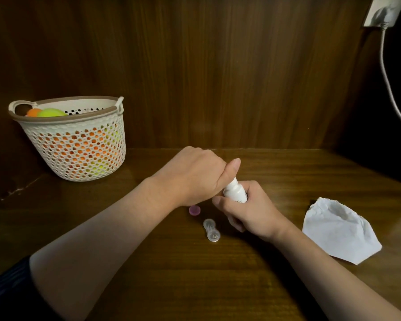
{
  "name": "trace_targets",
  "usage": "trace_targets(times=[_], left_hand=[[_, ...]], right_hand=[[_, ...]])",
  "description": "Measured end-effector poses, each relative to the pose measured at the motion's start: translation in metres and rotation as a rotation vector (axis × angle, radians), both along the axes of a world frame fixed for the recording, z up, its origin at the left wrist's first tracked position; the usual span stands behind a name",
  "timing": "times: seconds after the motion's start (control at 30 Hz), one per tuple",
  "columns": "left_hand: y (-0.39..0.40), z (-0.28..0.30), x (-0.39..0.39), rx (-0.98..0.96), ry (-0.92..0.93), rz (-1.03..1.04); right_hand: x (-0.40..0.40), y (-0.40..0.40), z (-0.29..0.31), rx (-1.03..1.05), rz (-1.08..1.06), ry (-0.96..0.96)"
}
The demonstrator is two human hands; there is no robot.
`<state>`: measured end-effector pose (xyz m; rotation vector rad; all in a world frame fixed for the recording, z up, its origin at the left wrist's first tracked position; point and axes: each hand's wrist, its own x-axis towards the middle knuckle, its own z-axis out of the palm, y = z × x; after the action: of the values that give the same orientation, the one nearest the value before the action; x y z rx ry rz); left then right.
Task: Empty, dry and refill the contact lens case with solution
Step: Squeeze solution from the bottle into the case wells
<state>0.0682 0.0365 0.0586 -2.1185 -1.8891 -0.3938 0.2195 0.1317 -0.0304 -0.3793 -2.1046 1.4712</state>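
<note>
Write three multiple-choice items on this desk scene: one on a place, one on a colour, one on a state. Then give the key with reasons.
1. Where does the crumpled tissue lie?
A. on the desk, right of both hands
B. inside the basket
C. under the lens case

2. What colour is the loose cap on the desk?
A. green
B. pink-purple
C. black

3. In what state is the contact lens case?
A. both wells capped
B. held in a hand
C. lying on the desk, wells uncovered

Key: 1 A, the tissue lies flat beyond the right hand. 2 B, the cap beside the left hand is pink-purple. 3 C, the clear case lies untouched while both hands work the solution bottle.
</note>
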Motion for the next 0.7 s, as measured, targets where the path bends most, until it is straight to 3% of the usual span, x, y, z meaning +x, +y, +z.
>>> trace_targets(times=[0.3, 0.4, 0.47, 0.6, 0.7], left_hand=[[-0.006, -0.009, -0.006, -0.137, -0.838, -0.107], [-0.01, -0.017, -0.013, -0.155, -0.81, -0.012], [-0.014, -0.028, -0.025, -0.097, -0.812, 0.072], [-0.028, -0.053, -0.046, -0.092, -0.605, 0.211], [-0.034, -0.074, -0.051, -0.171, -0.488, 0.215]], right_hand=[[0.002, -0.002, 0.011, 0.048, 0.125, 0.046], [0.003, -0.002, 0.012, 0.079, 0.093, 0.022], [0.003, 0.002, 0.011, 0.111, -0.046, -0.002], [0.002, 0.023, 0.006, 0.181, -0.397, -0.144], [0.005, 0.033, 0.004, 0.22, -0.473, -0.31]])
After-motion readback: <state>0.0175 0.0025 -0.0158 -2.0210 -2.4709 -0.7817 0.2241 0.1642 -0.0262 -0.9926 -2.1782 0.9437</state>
